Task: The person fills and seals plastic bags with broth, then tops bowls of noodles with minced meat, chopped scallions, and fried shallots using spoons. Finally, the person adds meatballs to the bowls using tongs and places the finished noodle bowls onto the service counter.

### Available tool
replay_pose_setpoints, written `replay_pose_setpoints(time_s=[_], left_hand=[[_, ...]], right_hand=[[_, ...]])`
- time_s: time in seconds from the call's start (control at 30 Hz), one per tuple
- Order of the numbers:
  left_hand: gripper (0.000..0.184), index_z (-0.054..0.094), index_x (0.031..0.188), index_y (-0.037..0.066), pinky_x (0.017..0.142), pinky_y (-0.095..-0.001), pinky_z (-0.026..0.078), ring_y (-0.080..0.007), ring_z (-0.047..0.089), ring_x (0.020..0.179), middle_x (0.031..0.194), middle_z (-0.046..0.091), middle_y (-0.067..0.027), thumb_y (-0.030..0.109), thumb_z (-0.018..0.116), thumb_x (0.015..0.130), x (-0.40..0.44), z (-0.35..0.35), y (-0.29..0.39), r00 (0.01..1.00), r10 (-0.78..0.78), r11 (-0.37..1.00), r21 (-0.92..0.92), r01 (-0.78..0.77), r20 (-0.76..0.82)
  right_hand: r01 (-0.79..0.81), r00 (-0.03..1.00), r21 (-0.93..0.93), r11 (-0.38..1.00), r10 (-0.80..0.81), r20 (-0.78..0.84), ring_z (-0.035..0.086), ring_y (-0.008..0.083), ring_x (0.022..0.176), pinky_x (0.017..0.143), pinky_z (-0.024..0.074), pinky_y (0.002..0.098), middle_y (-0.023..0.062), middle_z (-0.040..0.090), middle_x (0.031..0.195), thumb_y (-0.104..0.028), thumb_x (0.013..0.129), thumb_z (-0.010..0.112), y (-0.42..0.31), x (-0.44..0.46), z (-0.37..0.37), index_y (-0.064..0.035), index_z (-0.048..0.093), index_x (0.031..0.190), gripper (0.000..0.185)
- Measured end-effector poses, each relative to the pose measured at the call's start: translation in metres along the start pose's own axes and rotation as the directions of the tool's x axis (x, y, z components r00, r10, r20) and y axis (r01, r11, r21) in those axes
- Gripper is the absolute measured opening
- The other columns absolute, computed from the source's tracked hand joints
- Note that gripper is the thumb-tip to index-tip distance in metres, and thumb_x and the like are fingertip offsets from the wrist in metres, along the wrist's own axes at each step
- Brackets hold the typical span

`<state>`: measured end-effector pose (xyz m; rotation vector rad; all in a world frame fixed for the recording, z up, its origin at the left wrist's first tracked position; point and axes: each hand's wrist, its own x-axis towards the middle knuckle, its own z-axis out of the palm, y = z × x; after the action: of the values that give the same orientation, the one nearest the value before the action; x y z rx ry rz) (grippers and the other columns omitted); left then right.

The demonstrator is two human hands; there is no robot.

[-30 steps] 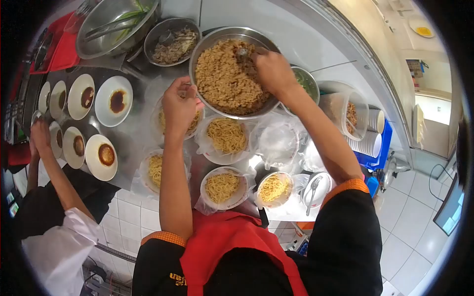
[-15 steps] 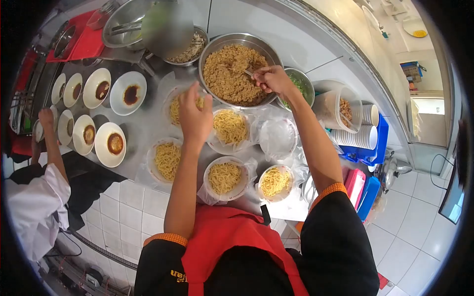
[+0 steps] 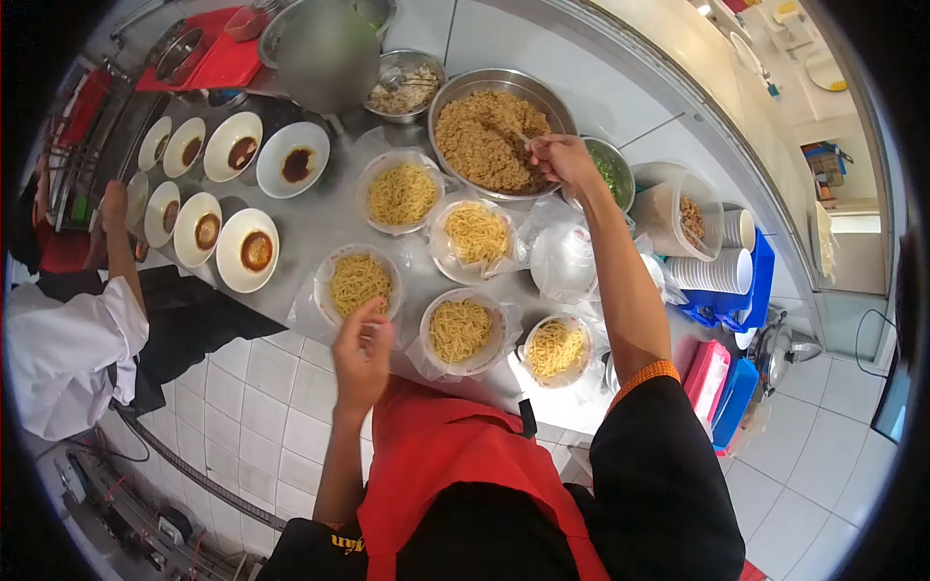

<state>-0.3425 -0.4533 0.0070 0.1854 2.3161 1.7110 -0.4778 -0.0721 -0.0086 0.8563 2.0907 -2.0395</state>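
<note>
My right hand point(image 3: 562, 161) is closed round the handle of a spoon point(image 3: 526, 141), whose bowl end is in the brown minced topping. That topping fills much of a large steel bowl point(image 3: 463, 81). My left hand point(image 3: 362, 358) has its fingers apart and holds nothing; it is at the near edge of a plastic-lined bowl point(image 3: 324, 302) of noodles point(image 3: 360, 284). Several more lined bowls with yellow noodles point(image 3: 460, 331) stand around it on the steel counter. Right of them lies an empty-looking bowl covered in clear plastic point(image 3: 564, 261).
Several white bowls with dark sauce point(image 3: 256, 251) stand at the left, near a co-worker in a white top point(image 3: 73, 339). A steel bowl of chopped greens point(image 3: 610, 174), a clear tub point(image 3: 668, 218) and stacked white cups point(image 3: 712, 271) are at the right. Red trays point(image 3: 228, 48) lie back left.
My left hand has moved down from beside the large bowl to the nearer noodle bowl. My right hand still holds the spoon in the topping. The view has shifted left.
</note>
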Motion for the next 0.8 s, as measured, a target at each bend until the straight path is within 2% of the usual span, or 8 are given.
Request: replay_pose_setpoints(time_s=[0.17,0.2,0.27,0.4,0.47,0.5,0.57,0.8], left_hand=[[0.03,0.053,0.118,0.004,0.056,-0.0177,0.038,-0.0051,0.049,0.068,0.088,0.056,-0.0012,0.01,0.055,0.089,-0.018,-0.054,-0.065,0.933,-0.093,0.983,-0.181,0.03,-0.349],[0.03,0.053,0.118,0.004,0.056,-0.0177,0.038,-0.0051,0.049,0.068,0.088,0.056,-0.0012,0.01,0.055,0.089,-0.022,-0.061,-0.068,0.928,-0.106,0.983,-0.18,0.043,-0.358],[0.027,0.053,0.116,0.004,0.051,-0.0168,0.034,-0.0043,0.046,0.065,0.088,0.054,-0.0023,0.011,0.052,0.09,-0.028,-0.075,-0.07,0.831,-0.425,0.878,-0.387,0.282,-0.359],[0.024,0.054,0.113,0.004,0.048,-0.0173,0.032,-0.0045,0.043,0.062,0.09,0.053,-0.0032,0.012,0.05,0.091,-0.044,-0.075,-0.08,0.771,-0.525,0.808,-0.496,0.319,-0.359],[0.024,0.054,0.113,0.003,0.048,-0.0175,0.032,-0.005,0.044,0.062,0.09,0.053,-0.0034,0.012,0.05,0.091,-0.052,-0.075,-0.083,0.758,-0.551,0.784,-0.528,0.327,-0.348],[0.024,0.054,0.113,0.003,0.048,-0.0175,0.032,-0.005,0.044,0.062,0.09,0.053,-0.0034,0.012,0.05,0.091,-0.056,-0.076,-0.086,0.751,-0.557,0.783,-0.525,0.334,-0.353],[0.024,0.054,0.113,0.004,0.048,-0.0178,0.032,-0.0055,0.044,0.062,0.09,0.053,-0.0035,0.012,0.05,0.091,-0.065,-0.076,-0.093,0.73,-0.572,0.772,-0.546,0.325,-0.375],[0.024,0.054,0.112,0.006,0.046,-0.0178,0.031,-0.0062,0.044,0.06,0.09,0.054,-0.0035,0.01,0.05,0.089,-0.102,-0.093,-0.13,0.606,-0.627,0.771,-0.497,0.398,-0.489]], right_hand=[[0.055,0.996,0.002,0.998,-0.055,0.073,0.041,0.0069,0.047,0.041,0.029,0.0207,0.0037,0.055,0.065,-0.003,0.083,0.053,-0.023,-0.029,0.021,0.0044,0.061,0.084,0.011],[0.078,0.994,0.014,0.997,-0.079,0.077,0.04,0.0068,0.047,0.041,0.0291,0.0208,0.0036,0.055,0.065,-0.003,0.083,0.053,-0.027,-0.036,0.03,0.0044,0.061,0.085,0.011],[0.078,0.99,0.083,0.993,-0.087,0.108,0.043,0.0068,0.048,0.042,0.0308,0.0203,0.0033,0.056,0.066,-0.003,0.082,0.054,-0.018,-0.043,0.049,0.0031,0.062,0.083,0.01],[0.069,0.996,0.102,0.992,-0.075,0.057,0.05,0.0116,0.049,0.044,0.0372,0.0251,0.0079,0.059,0.067,-0.001,0.08,0.054,0.013,-0.062,0.107,0.0019,0.063,0.081,0.009],[0.471,0.848,-0.377,0.797,-0.527,-0.055,0.058,0.024,0.055,0.052,0.0455,0.034,0.0138,0.06,0.068,0.003,0.074,0.056,0.043,-0.062,0.135,0.0016,0.063,0.078,0.009],[0.467,0.853,-0.372,0.802,-0.519,-0.049,0.058,0.024,0.055,0.052,0.0455,0.034,0.0138,0.06,0.068,0.003,0.074,0.056,0.055,-0.06,0.145,0.0016,0.063,0.078,0.009],[0.545,0.706,-0.685,0.483,-0.705,0.065,0.057,0.0337,0.065,0.064,0.0464,0.0421,0.0165,0.06,0.073,0.004,0.073,0.056,0.075,-0.056,0.16,0.0019,0.063,0.074,0.008],[0.611,0.595,-0.691,0.386,-0.8,0.08,0.055,0.0399,0.076,0.068,0.0452,0.0451,0.021,0.054,0.083,0.009,0.068,0.054,0.08,-0.065,0.166,0.0019,0.06,0.089,0.023]])
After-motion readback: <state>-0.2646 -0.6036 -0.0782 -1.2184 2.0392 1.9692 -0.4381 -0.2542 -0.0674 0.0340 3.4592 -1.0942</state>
